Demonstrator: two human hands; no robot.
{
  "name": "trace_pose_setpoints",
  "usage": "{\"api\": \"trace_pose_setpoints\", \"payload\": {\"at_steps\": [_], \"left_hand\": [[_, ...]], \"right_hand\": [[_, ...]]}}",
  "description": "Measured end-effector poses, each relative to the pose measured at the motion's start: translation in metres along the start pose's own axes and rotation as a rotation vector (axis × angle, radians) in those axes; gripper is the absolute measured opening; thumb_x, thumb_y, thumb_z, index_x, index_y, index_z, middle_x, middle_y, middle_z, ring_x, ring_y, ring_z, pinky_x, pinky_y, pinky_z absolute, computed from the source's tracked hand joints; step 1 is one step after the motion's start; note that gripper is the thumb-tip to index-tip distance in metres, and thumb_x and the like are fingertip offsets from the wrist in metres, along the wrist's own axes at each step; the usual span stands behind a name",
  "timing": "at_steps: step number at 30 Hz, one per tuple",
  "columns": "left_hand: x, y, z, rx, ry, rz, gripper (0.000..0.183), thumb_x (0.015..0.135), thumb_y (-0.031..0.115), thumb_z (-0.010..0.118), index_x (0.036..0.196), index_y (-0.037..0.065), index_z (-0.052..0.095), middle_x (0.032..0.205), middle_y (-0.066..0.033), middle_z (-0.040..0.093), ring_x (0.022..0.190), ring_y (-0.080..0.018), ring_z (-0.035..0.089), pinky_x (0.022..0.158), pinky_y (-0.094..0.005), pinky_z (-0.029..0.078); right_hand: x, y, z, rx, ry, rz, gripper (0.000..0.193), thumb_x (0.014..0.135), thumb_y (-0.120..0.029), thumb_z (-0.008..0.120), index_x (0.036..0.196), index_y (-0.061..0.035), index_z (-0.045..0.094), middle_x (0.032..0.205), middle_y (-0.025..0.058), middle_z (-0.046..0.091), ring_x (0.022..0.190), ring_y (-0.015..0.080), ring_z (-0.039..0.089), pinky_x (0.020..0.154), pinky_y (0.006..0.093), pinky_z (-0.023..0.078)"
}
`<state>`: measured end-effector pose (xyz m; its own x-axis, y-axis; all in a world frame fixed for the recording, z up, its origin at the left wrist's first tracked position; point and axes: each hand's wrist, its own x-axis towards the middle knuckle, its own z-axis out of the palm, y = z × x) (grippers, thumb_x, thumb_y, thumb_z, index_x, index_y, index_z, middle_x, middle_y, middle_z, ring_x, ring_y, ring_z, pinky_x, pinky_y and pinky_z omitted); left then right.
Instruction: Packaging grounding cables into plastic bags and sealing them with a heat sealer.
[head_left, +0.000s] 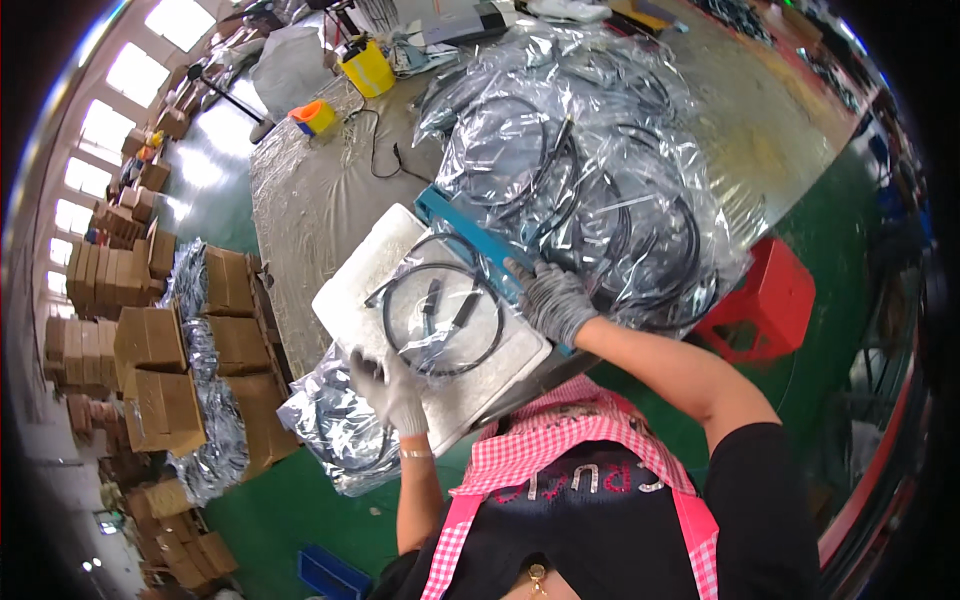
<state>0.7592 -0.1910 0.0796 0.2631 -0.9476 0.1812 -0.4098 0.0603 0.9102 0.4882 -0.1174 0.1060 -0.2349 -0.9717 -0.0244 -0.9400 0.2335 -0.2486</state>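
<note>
A black cable (500, 322), coiled in a ring inside a clear plastic bag, lies on a white foam board (350, 285) in front of me. Its two connector ends rest within the ring. Along the board's right side runs a long teal bar (470, 228) that looks like a bag sealer. My right hand (558, 302), in a grey glove, grips the bar's near part from above. At the board's near left edge is my left hand (390, 392), gloved too, fingers apart and holding nothing. Just below it, more bagged cables (345, 425) overhang the table edge.
A large heap of bagged black cables (590, 170) fills the table's right side. Further back stand a yellow container (368, 68) and an orange-and-yellow tape roll (314, 117). A red stool (765, 300) is at the right, cardboard boxes (160, 410) at the left, a blue crate (333, 572) below.
</note>
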Motion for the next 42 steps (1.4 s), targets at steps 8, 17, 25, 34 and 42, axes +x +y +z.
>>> {"api": "trace_pose_setpoints", "payload": {"at_steps": [8,17,25,34,42], "left_hand": [[0.103,0.057,0.081,1.035,-0.644,0.496,0.056,0.076,0.037,0.070,0.121,0.009,0.054,0.122,-0.0164,0.056,0.109,-0.0342,0.057,0.090,-0.0412,0.047],[0.126,0.068,0.101,1.084,-1.021,0.232,0.057,0.073,0.047,0.069,0.119,0.015,0.058,0.110,-0.0137,0.066,0.103,-0.0307,0.062,0.087,-0.0411,0.049],[0.142,0.066,0.102,0.967,-1.069,0.257,0.054,0.067,0.047,0.070,0.102,0.006,0.068,0.089,-0.0123,0.070,0.083,-0.0249,0.066,0.075,-0.0354,0.049],[0.099,0.084,-0.008,0.479,-1.118,-0.059,0.032,0.079,0.018,0.069,0.103,0.002,0.055,0.077,-0.0057,0.064,0.059,-0.0112,0.056,0.057,-0.0212,0.046],[-0.017,0.036,-0.128,-0.441,-0.695,-0.304,0.027,0.084,0.011,0.063,0.107,0.001,0.054,0.078,-0.0026,0.061,0.061,-0.0082,0.054,0.053,-0.0215,0.042]], "right_hand": [[0.003,-0.007,-0.015,0.011,-0.143,0.046,0.055,0.091,-0.022,0.040,0.145,-0.0125,0.032,0.130,0.0271,0.047,0.108,0.0354,0.057,0.090,0.0469,0.045],[-0.007,-0.005,-0.017,-0.088,-0.219,0.073,0.057,0.093,-0.027,0.041,0.146,-0.0129,0.028,0.130,0.0254,0.048,0.111,0.0367,0.056,0.093,0.0471,0.044],[0.004,0.018,-0.018,0.431,0.076,0.263,0.046,0.090,-0.031,0.053,0.131,-0.0102,0.047,0.123,0.0183,0.054,0.099,0.0350,0.059,0.089,0.0426,0.046],[-0.121,-0.005,0.064,1.419,0.586,0.594,0.021,0.095,-0.025,0.056,0.107,-0.0092,0.059,0.081,-0.0010,0.056,0.065,0.0046,0.048,0.055,0.0209,0.040],[-0.081,-0.031,0.104,1.107,0.171,0.347,0.062,0.086,-0.021,0.065,0.140,-0.0133,0.035,0.115,0.0125,0.055,0.094,0.0190,0.056,0.077,0.0321,0.050]]}}
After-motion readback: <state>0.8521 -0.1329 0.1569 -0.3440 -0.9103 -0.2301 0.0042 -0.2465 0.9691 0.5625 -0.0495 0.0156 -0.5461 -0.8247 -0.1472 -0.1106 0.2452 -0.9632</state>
